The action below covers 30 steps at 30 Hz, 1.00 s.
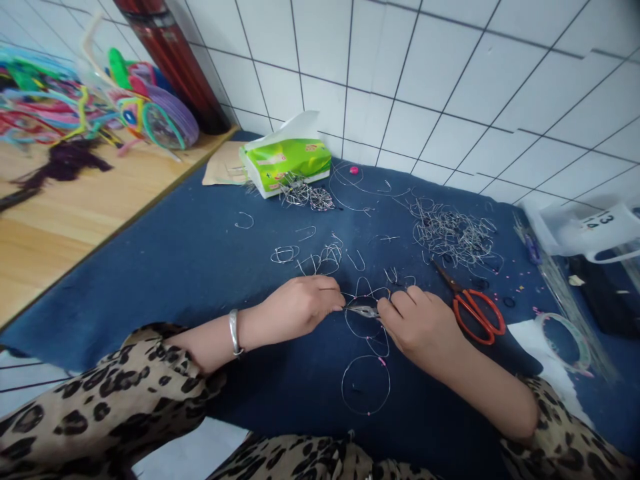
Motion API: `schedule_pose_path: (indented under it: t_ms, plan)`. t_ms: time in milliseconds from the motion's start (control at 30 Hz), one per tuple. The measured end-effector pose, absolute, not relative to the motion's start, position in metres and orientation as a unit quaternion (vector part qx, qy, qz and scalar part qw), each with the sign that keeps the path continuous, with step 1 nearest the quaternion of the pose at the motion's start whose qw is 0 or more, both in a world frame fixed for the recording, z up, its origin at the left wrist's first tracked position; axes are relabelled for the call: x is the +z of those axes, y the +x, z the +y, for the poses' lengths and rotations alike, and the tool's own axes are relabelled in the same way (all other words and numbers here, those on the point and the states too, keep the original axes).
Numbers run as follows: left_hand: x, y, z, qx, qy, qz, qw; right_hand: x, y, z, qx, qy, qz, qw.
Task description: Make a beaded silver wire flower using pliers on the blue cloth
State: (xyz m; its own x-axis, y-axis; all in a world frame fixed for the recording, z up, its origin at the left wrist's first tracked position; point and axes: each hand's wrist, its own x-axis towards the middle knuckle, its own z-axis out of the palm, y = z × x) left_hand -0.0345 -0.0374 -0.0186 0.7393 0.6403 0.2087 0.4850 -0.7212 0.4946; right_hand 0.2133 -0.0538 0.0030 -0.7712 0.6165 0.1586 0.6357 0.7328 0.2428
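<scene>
**Two Busy Hands and a Little Wire Shape**

I saw a person's two hands working over a dark blue, smooth cloth (pixel 190 247). The left hand (pixel 305 305) had its thumb and finger pinched together on something very thin, most likely a bit of wire, but I couldn't tell for sure. The right hand (pixel 415 320) was curled around a small pair of silver metal pliers (pixel 365 311), whose nose pointed at the left fingertips. I think the hands came so close so that one could steady the wire while the other gripped it.

The thin, shiny wire shape with tiny pink beads (pixel 367 338) lay on the cloth, just under the pliers and between the hands. It had round loops and pointy ones, and a big ring at the bottom. The flat cloth probably helped the thin lines show up.

The scissors with orange-red handles (pixel 464 291) lay just beside the right hand, maybe so they were easy to grab. Past them sat a big, scratchy-looking tangle of silver wire (pixel 453 233), all bendy and curly. A soft green-and-white tissue pack (pixel 287 160) sat near the tiled wall, perhaps to be out of the way. Fuzzy, bright-coloured sticks (pixel 45 100) were heaped on a pale wooden table (pixel 75 220).
</scene>
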Motion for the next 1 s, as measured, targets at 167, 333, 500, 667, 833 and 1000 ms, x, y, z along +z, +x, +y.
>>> schedule_pose_path:
  t_ms: [167, 333, 500, 667, 833, 1000]
  plan:
    - [-0.018, -0.034, -0.039, 0.218, 0.887, 0.320, 0.250, 0.002, 0.217, -0.051, -0.112, -0.374, -0.919, 0.058]
    - [-0.019, -0.034, -0.040, 0.224, 0.884, 0.323, 0.252, 0.006, 0.223, -0.046, -0.097, -0.411, -0.903, 0.079]
    - [-0.020, -0.034, -0.038, 0.229, 0.887, 0.325, 0.236, 0.011, 0.218, -0.048, -0.074, -0.385, -0.918, 0.063]
    - [-0.021, -0.033, -0.039, 0.221, 0.903, 0.314, 0.193, 0.009, 0.214, -0.049, -0.080, -0.376, -0.922, 0.044]
    - [-0.020, -0.033, -0.041, 0.201, 0.913, 0.312, 0.170, 0.009, 0.213, -0.050, -0.096, -0.366, -0.925, 0.023]
    - [-0.020, -0.032, -0.041, 0.186, 0.920, 0.312, 0.150, 0.010, 0.212, -0.051, -0.102, -0.353, -0.930, 0.022]
